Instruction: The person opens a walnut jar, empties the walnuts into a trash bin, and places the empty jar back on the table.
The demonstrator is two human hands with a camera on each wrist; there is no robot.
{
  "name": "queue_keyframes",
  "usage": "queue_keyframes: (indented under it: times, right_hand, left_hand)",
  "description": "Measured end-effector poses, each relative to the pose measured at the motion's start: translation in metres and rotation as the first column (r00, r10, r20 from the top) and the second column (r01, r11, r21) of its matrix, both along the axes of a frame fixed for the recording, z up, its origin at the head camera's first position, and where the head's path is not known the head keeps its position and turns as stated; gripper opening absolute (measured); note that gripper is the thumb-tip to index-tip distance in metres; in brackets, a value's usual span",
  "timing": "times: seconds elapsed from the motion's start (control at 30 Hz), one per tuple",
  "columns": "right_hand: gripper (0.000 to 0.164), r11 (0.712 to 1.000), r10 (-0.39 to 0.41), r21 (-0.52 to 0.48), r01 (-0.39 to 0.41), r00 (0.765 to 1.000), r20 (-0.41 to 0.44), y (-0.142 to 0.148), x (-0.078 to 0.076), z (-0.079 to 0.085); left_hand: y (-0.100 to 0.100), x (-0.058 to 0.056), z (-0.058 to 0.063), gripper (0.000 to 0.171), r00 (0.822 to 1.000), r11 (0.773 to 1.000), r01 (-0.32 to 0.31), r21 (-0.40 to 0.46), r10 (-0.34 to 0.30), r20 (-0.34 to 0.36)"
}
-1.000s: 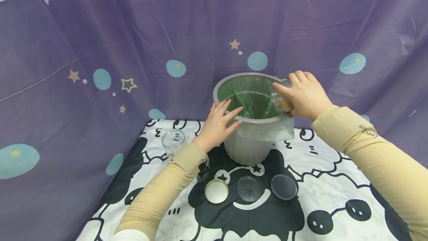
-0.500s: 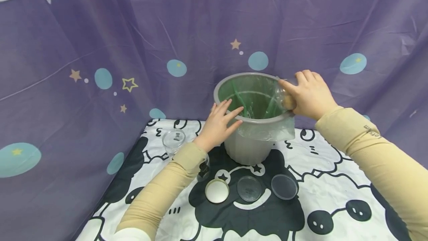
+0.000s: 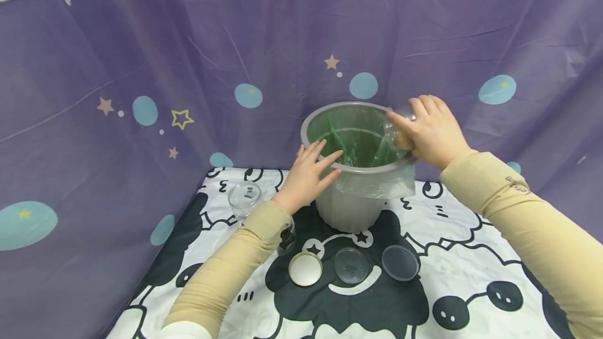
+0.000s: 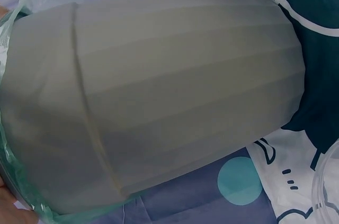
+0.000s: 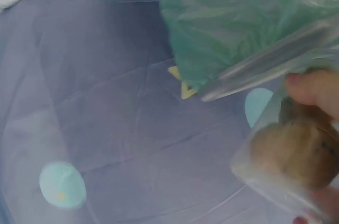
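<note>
A grey trash bin (image 3: 346,213) stands upright on the patterned cloth, lined with a translucent green bag (image 3: 383,186) folded over its rim. My left hand (image 3: 303,178) rests on the bin's front-left rim, fingers spread and fairly straight. At the right rim my right hand (image 3: 435,135) grips a clear plastic jar (image 3: 393,134), tilted with its mouth toward the bin's opening. Through the wall of the jar in the right wrist view, brown rounded contents (image 5: 296,152) show; their kind is unclear. The left wrist view is mostly filled by the bin's side wall (image 4: 175,91).
Three round lids lie in front of the bin: a white-lined one (image 3: 305,270), a dark clear one (image 3: 351,266) and another clear one (image 3: 400,263). A clear jar (image 3: 244,195) stands left; a second clear jar (image 3: 287,237) is partly hidden by my left forearm. A purple curtain (image 3: 282,25) hangs behind.
My right hand and the jar shift slightly right, then back left, with small changes in tilt. The left hand, bin and lids stay put.
</note>
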State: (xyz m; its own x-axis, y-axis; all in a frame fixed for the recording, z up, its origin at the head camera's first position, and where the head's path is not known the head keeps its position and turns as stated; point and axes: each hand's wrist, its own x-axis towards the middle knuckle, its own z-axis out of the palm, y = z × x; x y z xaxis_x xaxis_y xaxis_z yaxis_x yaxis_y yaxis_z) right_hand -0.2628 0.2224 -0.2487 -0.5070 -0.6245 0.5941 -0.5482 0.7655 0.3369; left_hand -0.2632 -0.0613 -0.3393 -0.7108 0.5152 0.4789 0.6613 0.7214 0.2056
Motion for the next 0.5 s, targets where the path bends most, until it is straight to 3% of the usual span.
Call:
queue_keyframes:
  times: [0.17,0.5]
  right_hand:
    - [0.071,1.000,0.001,0.025,-0.001,1.000,-0.008,0.0004,-0.0022,-0.0043]
    - [0.087,0.999,-0.033,0.003,0.033,0.997,0.066,0.0029,-0.0008,-0.0039]
  left_hand:
    - [0.0000,0.0005,-0.0008,0.046,1.000,1.000,0.000,0.007,0.000,-0.007]
    - [0.0002,0.0013,-0.0010,0.046,1.000,1.000,0.001,0.007,0.000,-0.018]
